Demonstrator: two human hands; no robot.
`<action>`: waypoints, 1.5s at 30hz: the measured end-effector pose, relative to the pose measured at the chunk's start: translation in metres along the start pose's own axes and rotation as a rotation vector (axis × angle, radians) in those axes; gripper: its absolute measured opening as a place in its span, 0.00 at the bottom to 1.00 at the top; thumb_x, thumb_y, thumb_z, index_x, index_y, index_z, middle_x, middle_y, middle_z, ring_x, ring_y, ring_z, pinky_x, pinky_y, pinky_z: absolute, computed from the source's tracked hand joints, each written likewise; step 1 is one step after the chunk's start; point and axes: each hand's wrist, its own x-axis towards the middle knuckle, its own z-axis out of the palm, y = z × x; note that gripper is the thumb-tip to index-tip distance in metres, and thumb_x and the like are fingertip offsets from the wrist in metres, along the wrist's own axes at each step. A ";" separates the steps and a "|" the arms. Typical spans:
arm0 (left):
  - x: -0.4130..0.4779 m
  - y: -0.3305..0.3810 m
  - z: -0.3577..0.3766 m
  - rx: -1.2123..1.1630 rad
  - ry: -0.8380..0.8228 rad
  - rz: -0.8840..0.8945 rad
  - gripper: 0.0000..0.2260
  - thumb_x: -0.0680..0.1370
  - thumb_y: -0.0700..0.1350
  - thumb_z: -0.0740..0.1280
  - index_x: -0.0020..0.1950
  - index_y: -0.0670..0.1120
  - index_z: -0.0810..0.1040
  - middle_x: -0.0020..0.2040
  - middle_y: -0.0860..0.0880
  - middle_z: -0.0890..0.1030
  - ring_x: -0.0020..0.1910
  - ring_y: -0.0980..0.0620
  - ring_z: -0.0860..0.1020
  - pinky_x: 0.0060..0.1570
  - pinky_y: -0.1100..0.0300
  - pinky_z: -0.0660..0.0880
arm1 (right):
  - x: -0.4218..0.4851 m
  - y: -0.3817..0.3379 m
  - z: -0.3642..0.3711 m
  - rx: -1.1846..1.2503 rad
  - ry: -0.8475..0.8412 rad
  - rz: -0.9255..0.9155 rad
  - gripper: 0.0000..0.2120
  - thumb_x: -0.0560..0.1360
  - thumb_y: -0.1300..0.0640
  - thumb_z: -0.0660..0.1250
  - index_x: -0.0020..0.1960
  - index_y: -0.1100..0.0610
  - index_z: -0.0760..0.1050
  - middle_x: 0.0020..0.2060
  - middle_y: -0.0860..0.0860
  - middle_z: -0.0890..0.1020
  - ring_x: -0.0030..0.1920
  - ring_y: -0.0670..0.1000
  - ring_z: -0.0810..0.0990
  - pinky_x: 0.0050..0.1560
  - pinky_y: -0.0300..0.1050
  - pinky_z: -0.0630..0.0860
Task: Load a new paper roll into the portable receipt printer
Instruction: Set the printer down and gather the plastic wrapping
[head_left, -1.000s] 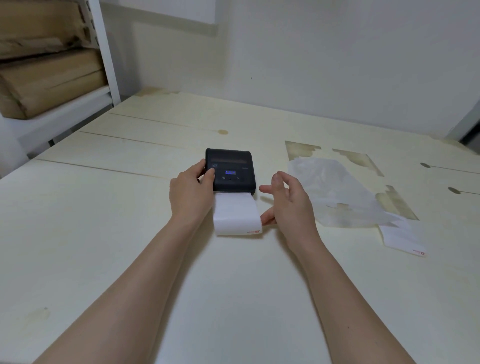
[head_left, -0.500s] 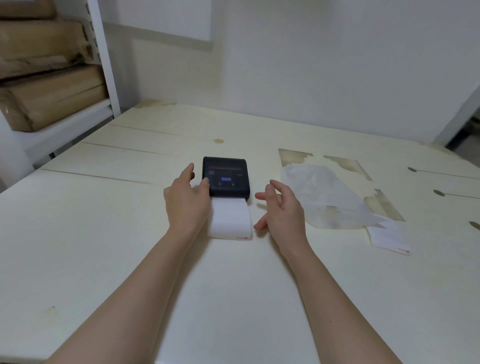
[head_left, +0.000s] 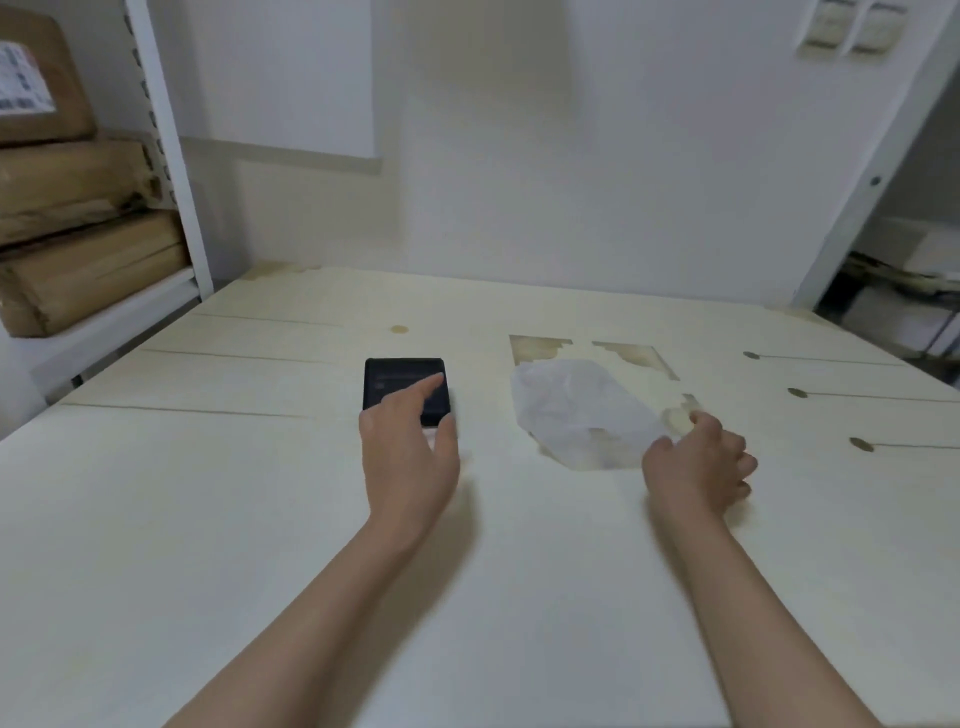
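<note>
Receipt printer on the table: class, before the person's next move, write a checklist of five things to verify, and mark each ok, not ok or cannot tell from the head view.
1. Receipt printer lies flat on the table: ok.
2. Left hand reaches the printer, index finger extended over its top: ok.
3. Printer cover closed: cannot tell, the picture is blurred.
4. Paper feeding from the front slot: cannot tell, the left hand hides that edge.
5. Right hand clear of the printer, at the near corner of the crumpled wrapper: ok.
</note>
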 end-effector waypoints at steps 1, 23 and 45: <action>-0.002 0.009 0.010 -0.004 -0.024 0.022 0.19 0.77 0.41 0.66 0.68 0.50 0.75 0.62 0.52 0.79 0.62 0.50 0.69 0.60 0.63 0.62 | 0.009 0.010 -0.003 -0.156 -0.074 0.057 0.22 0.77 0.56 0.62 0.69 0.59 0.65 0.68 0.62 0.68 0.67 0.64 0.64 0.64 0.56 0.64; -0.060 0.081 0.133 0.088 -0.600 0.128 0.15 0.74 0.40 0.66 0.59 0.51 0.75 0.52 0.52 0.82 0.46 0.53 0.79 0.42 0.61 0.70 | 0.047 0.070 -0.037 0.369 -0.301 0.061 0.13 0.72 0.46 0.64 0.50 0.53 0.78 0.55 0.55 0.80 0.55 0.62 0.77 0.44 0.46 0.73; -0.184 0.207 0.192 -0.043 -0.746 0.219 0.21 0.77 0.47 0.67 0.71 0.52 0.71 0.64 0.51 0.80 0.62 0.51 0.77 0.54 0.62 0.68 | 0.035 0.246 -0.179 0.485 -0.217 0.200 0.25 0.72 0.58 0.71 0.68 0.57 0.69 0.58 0.53 0.80 0.54 0.54 0.80 0.49 0.47 0.79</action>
